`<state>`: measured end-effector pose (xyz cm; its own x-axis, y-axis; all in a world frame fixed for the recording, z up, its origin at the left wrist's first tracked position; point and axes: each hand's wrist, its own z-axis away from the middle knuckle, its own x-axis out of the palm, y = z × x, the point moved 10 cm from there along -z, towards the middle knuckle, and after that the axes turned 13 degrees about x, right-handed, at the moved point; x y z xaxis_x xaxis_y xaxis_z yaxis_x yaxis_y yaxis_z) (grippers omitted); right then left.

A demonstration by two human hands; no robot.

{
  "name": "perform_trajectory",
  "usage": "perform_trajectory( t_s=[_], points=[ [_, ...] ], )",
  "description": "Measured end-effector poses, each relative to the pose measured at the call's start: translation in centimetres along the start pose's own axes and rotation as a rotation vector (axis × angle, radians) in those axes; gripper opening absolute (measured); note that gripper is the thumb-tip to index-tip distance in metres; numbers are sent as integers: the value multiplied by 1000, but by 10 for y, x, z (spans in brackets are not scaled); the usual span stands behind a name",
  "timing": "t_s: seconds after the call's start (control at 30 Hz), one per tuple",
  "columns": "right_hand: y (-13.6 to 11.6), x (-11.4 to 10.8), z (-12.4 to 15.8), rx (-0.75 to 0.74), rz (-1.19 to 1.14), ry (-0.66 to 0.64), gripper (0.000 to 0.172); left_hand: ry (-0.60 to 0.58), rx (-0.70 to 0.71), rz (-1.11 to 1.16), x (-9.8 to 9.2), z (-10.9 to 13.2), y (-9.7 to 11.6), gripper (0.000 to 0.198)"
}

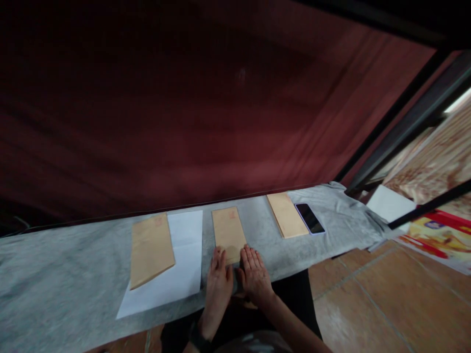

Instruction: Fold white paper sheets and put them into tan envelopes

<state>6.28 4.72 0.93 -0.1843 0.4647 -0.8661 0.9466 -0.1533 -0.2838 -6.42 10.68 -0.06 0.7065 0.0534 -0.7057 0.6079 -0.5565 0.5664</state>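
A brown paper envelope (228, 225) with a faint red print lies on the grey cloth in front of me. My left hand (220, 277) rests on its near left corner, fingers stretched out. At the near right corner lies my right hand (254, 274), its fingers flat and its thumb apart. Both hands press down on the envelope's near end without gripping it. To the left, more brown envelopes (151, 250) lie over white paper (186, 264). Another stack of brown envelopes (287, 215) is on the right.
Grey cloth (62, 279) covers the narrow table. A phone (310, 218) lies beside the right stack. Behind the table hangs a dark red curtain (191, 127). Black metal bars (397, 115) stand at the right, with a colourful box (441, 235) on the tiled floor beyond.
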Motion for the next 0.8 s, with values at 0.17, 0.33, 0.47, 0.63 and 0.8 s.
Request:
perform_trajectory(
  t_s=[0.17, 0.33, 0.47, 0.63, 0.8],
  points=[
    [-4, 4, -1, 18, 57, -24, 57, 57, -339, 328, -3, -13, -28, 60],
    [-6, -4, -19, 83, 44, -108, 57, 112, -445, 655, -9, -24, -8, 70],
    [0, -26, -42, 178, -53, -199, 42, 127, -388, 879, -12, -35, 27, 81],
    [21, -38, -56, 422, -714, -227, 39, 169, -502, 999, -5, -26, 26, 77],
    [24, 5, -36, 730, -1322, -303, 58, 30, -602, 1040, 24, -11, 20, 72]
  ],
)
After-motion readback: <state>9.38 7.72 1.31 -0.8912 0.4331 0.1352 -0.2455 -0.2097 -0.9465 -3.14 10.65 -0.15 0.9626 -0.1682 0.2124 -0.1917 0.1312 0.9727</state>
